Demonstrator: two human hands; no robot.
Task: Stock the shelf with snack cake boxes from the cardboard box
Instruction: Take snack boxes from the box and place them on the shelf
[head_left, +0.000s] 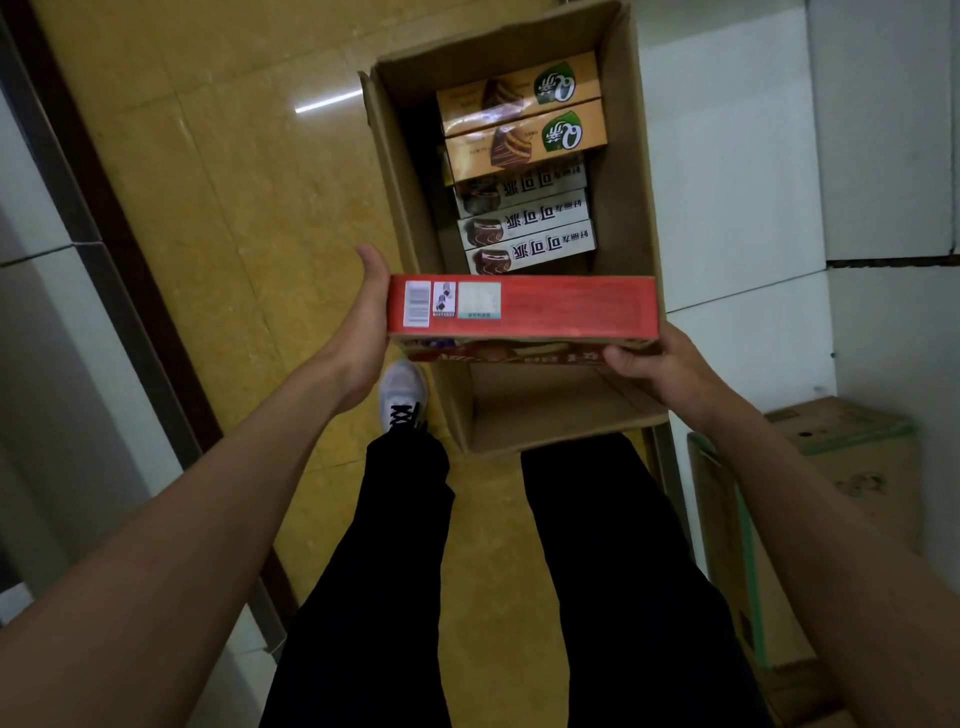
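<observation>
I hold a long red snack cake box (561, 306) level above the open cardboard box (631, 171) on the floor. My left hand (366, 317) presses its left end, thumb up along the edge. My right hand (657, 361) grips the right end, thumb on the front face. Inside the cardboard box lie two orange snack boxes (519, 117) at the far end and three white snack boxes (524, 221) nearer me. The near part of the cardboard box shows its bare bottom. No shelf is in view.
My legs in black trousers and a white shoe (402, 395) stand at the near end of the cardboard box. A second cardboard carton with green tape (831, 499) sits at the right. White surfaces rise on the right, a dark-framed wall on the left.
</observation>
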